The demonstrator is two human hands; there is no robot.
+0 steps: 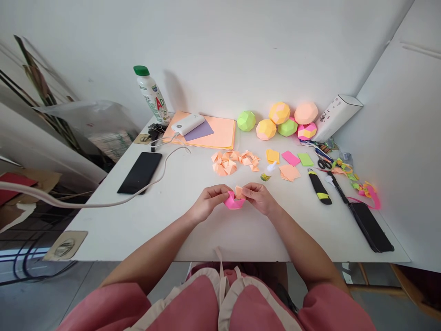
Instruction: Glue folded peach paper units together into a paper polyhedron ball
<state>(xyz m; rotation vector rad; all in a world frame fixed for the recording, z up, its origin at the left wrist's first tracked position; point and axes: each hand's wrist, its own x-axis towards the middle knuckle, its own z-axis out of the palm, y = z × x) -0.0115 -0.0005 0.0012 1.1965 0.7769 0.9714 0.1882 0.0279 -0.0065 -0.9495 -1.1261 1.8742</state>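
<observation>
Above the near part of the table, my left hand [210, 201] pinches the left edge of a partly built pink paper ball [234, 202], which is open at the top. My right hand [258, 197] has a small peach folded paper piece [239, 191] between thumb and fingers, against the pink ball's upper right rim. Whether the two pieces are joined I cannot tell. Just beyond my hands lie several peach folded paper pieces [224, 164] in a loose cluster. A small glue bottle [268, 171] with a white tip lies close to my right hand.
Finished paper balls [279, 113] sit along the wall. Stacks of pink [291, 158], green and peach paper lie right of centre. A yellow-black cutter [319, 186], scissors [324, 164] and scraps lie right. At left are a phone [139, 173], a cable, a power bank [188, 124] and a bottle [151, 94].
</observation>
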